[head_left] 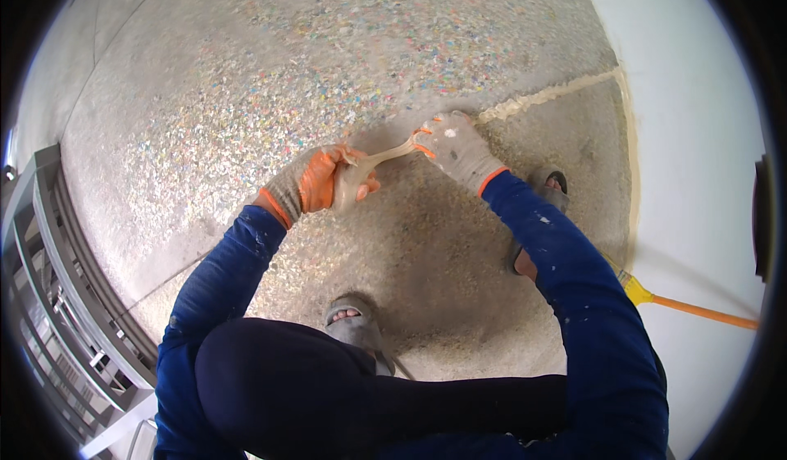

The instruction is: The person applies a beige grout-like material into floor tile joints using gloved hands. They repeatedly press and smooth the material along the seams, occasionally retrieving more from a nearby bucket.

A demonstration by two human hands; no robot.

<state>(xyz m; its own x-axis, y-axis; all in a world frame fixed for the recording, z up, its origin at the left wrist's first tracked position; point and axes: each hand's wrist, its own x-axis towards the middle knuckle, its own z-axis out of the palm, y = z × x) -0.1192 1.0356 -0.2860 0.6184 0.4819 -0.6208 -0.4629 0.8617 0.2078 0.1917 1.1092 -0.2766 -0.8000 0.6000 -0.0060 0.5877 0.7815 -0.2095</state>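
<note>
At the frame's centre, the left hand (318,181) and right hand (459,152) pinch a beige strip (388,156) strung between them. Stretching it seems the step; the next move likely needs steady grips.

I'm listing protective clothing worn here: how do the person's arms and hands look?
The left hand and right hand wear greyish knit gloves with orange coating and wrist edging. The sleeves are dark blue, the right one marked with small whitish spots.
</note>
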